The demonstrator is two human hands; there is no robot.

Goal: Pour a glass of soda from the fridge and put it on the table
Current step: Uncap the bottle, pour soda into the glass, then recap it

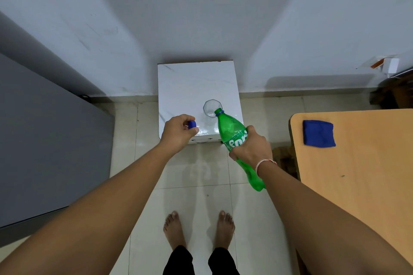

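1. Head view: the green plastic soda bottle [232,138] is tilted, its open neck at the rim of the clear faceted drinking glass [211,108], which stands on the white glossy box top [194,82].
2. The right hand [251,150] is wrapped around the bottle's labelled middle; the left hand [178,130] pinches the blue screw cap [192,124].
3. Handling, judged: the bottle is light and thin-walled and gives under a squeeze, so the mid-body hold suits it. The glass is rigid, fragile and possibly slick; grasp it round the wall.
4. Appearance: the bottle is translucent with white lettering; the glass looks empty or nearly so.
5. The tan wooden table [357,163] stands to the right, bearing a blue folded cloth [319,133].
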